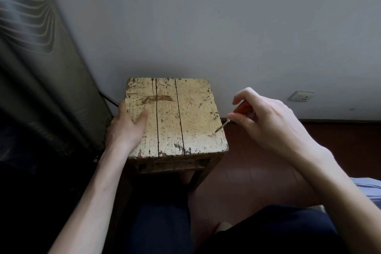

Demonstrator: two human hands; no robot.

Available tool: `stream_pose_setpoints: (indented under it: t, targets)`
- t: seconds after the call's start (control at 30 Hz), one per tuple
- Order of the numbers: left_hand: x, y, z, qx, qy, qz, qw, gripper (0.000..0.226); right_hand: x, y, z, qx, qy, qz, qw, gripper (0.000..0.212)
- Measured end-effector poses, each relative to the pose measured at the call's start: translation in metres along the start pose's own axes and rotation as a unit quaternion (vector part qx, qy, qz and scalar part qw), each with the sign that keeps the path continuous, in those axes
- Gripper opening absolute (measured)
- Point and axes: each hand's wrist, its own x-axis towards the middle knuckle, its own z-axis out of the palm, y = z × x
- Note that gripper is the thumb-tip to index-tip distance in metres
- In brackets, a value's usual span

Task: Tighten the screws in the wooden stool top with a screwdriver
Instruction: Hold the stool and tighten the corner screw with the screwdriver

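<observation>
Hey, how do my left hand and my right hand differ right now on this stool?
The left hand grips the stool top at its left edge, thumb lying on the wood; the right hand hovers beside the right edge, apparently off the wood. The left hand holds no tool; the right hand pinches a red-handled screwdriver, its tip at the nearest screw along the right edge. Both are bare.

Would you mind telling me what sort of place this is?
Probably a room in a home: a curtain hangs left, a wall socket sits low on the plain wall, and the floor is reddish-brown.
</observation>
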Motion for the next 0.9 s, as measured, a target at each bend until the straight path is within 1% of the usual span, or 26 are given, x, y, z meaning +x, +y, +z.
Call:
stream_pose_setpoints:
  t: [0.13, 0.23, 0.4, 0.57, 0.63, 0.7, 0.8, 0.9]
  targets:
    - [0.000, 0.001, -0.001, -0.007, -0.004, 0.000, 1.000, 0.089, -0.005, 0.004, -0.005, 0.058, -0.036, -0.007, 0.998, 0.018]
    - [0.000, 0.000, 0.000, -0.003, 0.002, 0.006, 1.000, 0.088, -0.006, 0.006, -0.008, 0.062, -0.042, -0.002, 0.997, 0.017]
    - [0.001, 0.000, 0.000, -0.005, 0.001, 0.006, 1.000, 0.088, -0.004, 0.009, -0.010, 0.037, -0.038, 0.019, 0.998, 0.022]
    - [0.001, 0.000, 0.000, -0.015, 0.000, 0.001, 1.000, 0.087, -0.003, 0.002, -0.002, 0.039, 0.011, 0.027, 0.999, 0.040]
    - [0.001, -0.001, 0.000, -0.018, 0.000, 0.000, 1.000, 0.087, -0.001, 0.001, -0.001, 0.024, 0.024, 0.028, 0.999, 0.042]
    - [0.000, -0.001, 0.001, -0.019, 0.000, -0.001, 1.000, 0.087, 0.003, -0.001, -0.002, 0.001, 0.021, 0.020, 1.000, 0.038]
    - [0.000, -0.001, 0.001, -0.019, -0.001, 0.003, 1.000, 0.087, 0.011, -0.005, -0.003, -0.021, -0.002, 0.005, 1.000, 0.025]
    - [0.001, -0.002, 0.001, -0.020, -0.002, 0.005, 1.000, 0.087, 0.017, -0.010, -0.004, -0.016, -0.016, -0.002, 1.000, 0.022]
